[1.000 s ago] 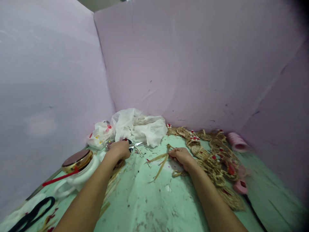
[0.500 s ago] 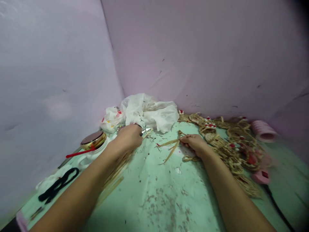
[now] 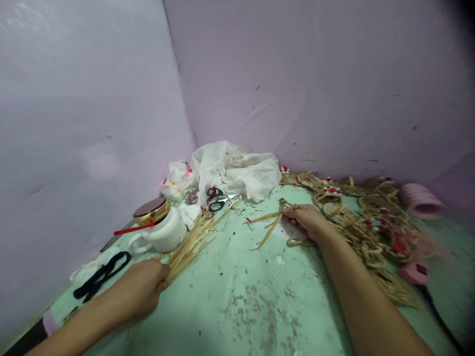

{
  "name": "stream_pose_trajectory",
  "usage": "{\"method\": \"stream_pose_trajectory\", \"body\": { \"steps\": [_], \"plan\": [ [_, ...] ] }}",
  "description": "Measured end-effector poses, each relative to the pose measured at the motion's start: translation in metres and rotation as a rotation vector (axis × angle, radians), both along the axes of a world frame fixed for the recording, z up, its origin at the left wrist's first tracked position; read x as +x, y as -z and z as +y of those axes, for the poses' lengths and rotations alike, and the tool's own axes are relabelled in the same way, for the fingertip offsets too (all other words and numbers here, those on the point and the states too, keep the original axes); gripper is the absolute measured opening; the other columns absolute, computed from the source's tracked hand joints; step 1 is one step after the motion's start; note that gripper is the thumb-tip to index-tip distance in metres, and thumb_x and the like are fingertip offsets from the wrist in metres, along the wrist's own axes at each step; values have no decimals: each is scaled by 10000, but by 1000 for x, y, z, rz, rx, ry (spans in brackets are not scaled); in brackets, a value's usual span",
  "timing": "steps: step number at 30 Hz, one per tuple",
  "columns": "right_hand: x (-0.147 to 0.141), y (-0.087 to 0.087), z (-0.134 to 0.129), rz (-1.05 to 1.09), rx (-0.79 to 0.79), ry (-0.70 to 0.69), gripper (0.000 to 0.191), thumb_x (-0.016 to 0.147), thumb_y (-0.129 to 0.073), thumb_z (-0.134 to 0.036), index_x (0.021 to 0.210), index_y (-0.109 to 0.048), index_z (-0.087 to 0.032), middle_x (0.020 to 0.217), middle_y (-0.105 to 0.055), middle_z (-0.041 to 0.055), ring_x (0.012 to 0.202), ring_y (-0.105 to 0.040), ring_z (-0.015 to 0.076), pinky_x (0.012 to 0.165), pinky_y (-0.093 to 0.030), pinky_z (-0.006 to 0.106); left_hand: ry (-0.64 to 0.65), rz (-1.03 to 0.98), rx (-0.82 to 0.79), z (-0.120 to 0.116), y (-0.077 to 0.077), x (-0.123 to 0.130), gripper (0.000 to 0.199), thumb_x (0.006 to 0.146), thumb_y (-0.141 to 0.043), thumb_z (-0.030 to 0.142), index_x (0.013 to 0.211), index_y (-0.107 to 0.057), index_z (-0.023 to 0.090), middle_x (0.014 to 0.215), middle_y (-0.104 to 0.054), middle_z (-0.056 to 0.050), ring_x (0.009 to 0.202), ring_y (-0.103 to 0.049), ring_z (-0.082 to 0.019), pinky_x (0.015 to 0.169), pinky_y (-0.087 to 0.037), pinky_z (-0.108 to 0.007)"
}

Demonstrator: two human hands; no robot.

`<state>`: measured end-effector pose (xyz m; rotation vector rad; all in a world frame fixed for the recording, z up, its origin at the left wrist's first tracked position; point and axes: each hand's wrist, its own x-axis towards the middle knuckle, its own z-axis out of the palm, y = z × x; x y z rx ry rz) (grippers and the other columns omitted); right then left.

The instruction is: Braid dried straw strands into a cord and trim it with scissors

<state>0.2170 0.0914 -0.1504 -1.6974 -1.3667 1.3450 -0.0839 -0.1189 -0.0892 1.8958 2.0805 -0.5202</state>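
Right fingers [image 3: 292, 212] pinched a thin tan straw strand [image 3: 272, 230], flat ends loose beside them: looked unfinished. Left fingers [image 3: 163, 273] seemed closed on long pale straw strips [image 3: 192, 243], unbraided. Red-and-white-beaded tan braids [image 3: 354, 248], right of the right fingers, looked worked.

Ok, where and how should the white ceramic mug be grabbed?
I'd take the white ceramic mug by its loop handle, coming in low from the left: the loop juts out that way. The thin red stick extends above the handle. Keep it level, as the round gold-sided piece with a brown top sits over the mouth.
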Motion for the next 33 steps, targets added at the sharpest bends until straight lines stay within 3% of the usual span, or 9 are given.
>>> {"method": "stream_pose_trajectory", "body": {
  "steps": [5,9,13,17,22,27,33],
  "plan": [
    [-1,-1,-1,14,-5,12,101,614,-559,-185,536,-528,-130,330,-370,-67,284,-243,33,330,-165,191,-88,109,165,42,1,34,354,766,-338,392,741,-602,157,753,-614,-120,709,-576,-239,581,-373,-295],
    [-1,-4,-2,20,-4,7,123,611,-560,-186,508,-519,-133,331,-379,-61,292,-255,35,331,-171,190,-165,207,311,66,-15,54,389,732,-385,452,836,-593,140,800,-615,-132,763,-574,-276,588,-379,-307],
    [-1,-5,-3,24,11,-9,134,610,-559,-185,496,-514,-132,331,-375,-62,295,-248,32,329,-164,188,-163,116,549,76,-31,60,322,776,-331,369,872,-580,189,837,-619,-82,770,-567,-213,604,-358,-266],
    [0,-3,-2,41,15,-14,128,605,-555,-184,494,-512,-136,318,-364,-65,284,-244,33,321,-157,188,-52,-69,410,95,-25,63,216,711,-396,246,713,-607,206,736,-631,-49,709,-558,-176,564,-329,-234],
    [1,1,1,46,20,-16,112,589,-557,-177,492,-523,-133,305,-365,-63,276,-253,35,315,-162,181,65,-126,226,113,-11,71,188,610,-451,188,666,-630,210,726,-638,-34,675,-552,-157,533,-333,-218],
    [0,0,1,40,20,-14,112,600,-551,-184,505,-523,-130,315,-373,-62,280,-251,32,319,-161,176,18,8,176,115,-2,65,175,577,-498,269,659,-620,173,725,-628,-84,648,-558,-197,508,-351,-243],
    [-1,-2,-1,10,18,-7,104,610,-545,-185,524,-526,-131,329,-370,-65,287,-250,33,326,-165,179,61,-60,170,117,-2,52,156,557,-453,188,605,-601,180,659,-609,-51,608,-533,-160,511,-334,-221]
  ]
}}
